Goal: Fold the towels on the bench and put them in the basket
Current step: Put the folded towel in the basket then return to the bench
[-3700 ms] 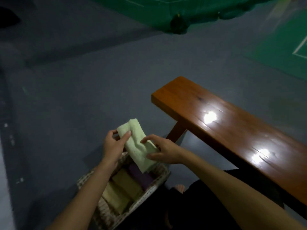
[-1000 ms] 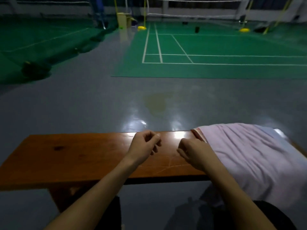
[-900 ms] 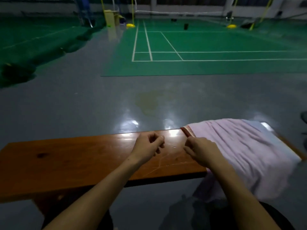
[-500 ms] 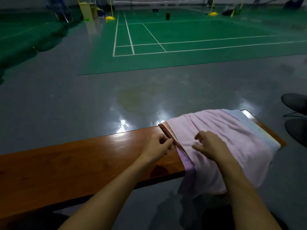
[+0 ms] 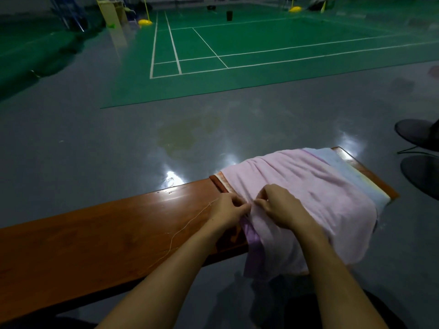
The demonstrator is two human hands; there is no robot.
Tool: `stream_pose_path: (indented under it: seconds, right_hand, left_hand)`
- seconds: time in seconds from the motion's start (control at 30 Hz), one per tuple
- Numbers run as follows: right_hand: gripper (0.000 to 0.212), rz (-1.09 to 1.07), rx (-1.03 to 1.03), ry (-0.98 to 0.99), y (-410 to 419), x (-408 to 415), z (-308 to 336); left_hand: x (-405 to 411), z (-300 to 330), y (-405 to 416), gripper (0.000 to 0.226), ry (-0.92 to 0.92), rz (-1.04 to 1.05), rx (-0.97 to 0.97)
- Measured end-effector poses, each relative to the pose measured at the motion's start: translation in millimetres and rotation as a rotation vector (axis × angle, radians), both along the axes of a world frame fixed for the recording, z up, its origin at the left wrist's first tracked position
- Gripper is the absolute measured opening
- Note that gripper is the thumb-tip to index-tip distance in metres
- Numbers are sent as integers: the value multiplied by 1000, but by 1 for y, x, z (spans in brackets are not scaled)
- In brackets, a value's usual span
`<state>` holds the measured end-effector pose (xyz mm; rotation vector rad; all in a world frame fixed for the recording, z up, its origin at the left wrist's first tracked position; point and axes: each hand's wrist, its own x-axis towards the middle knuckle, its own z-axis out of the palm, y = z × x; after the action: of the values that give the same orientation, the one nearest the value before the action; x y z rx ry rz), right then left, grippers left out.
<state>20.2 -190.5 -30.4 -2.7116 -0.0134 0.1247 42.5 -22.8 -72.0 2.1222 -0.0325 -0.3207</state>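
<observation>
Pink terry towel (image 5: 308, 191), soft and creased, lies spread over the right end of the glossy brown wooden bench (image 5: 95, 238), its near edge hanging off the front of the seat and its surface gathered into long folds running toward the hands. Half a second ago the hands were apart, the left at the towel's left edge and the right flat further in; now both meet at that edge. Left hand (image 5: 228, 210) has its fingers curled, pinching the pink cloth at the near left corner region. Right hand (image 5: 280, 207) is touching the left one, fingers bent down and nipping the same ridge of cloth, which is raised into a small peak between them. Under the pink towel a purple towel (image 5: 251, 248) shows as a strip hanging along the left side, and a pale blue towel (image 5: 344, 172) shows along the right side near the bench's end; an orange-edged layer peeks out at the far left corner. One thin pale thread (image 5: 187, 226) lies curved on the bare seat left of the hands. Beyond the bench is a shiny grey floor (image 5: 95, 143), then a green badminton court (image 5: 261, 43) with white lines. Basket is out of view.
</observation>
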Motion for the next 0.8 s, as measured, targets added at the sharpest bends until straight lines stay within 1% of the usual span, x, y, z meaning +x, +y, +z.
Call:
stream_pose_path:
  seconds: [0.07,0.17,0.27,0.3,0.37,0.43,0.5,0.6,0.67,0.7,0.8]
  right_hand:
    - [16,18,63,-15,2,-2,3]
    - [17,51,166,-39,8,-6,11]
    - [17,113,185,-78,20,-8,15]
    - [16,133,195,-109,25,-8,15]
    - [13,154,217,-223,33,-5,9]
    - [12,146,158,-310,37,-1,0]
    - [25,127,17,-318,39,1,-12]
    - [54,125,-159,-166,49,1,-28]
    - [68,223,-234,-62,64,-2,-37]
    - [73,284,-263,-24,75,-5,-41]
    - [78,432,-301,67,110,-18,-49]
  left_hand:
    - [0,3,3,17,11,-1,-84]
    - [-1,4,11,20,17,139,-271]
    - [-6,12,29,22,-7,235,-474]
    - [-7,11,35,21,-25,255,-523]
    - [-12,17,51,12,-43,332,-579]
    - [-13,21,73,13,-61,452,-616]
    - [-12,24,103,11,-129,553,-561]
    - [-17,28,155,9,-207,654,-404]
    - [-29,23,193,5,-231,685,-319]
    - [-38,20,209,6,-235,704,-268]
    - [-61,3,256,15,-195,792,-158]
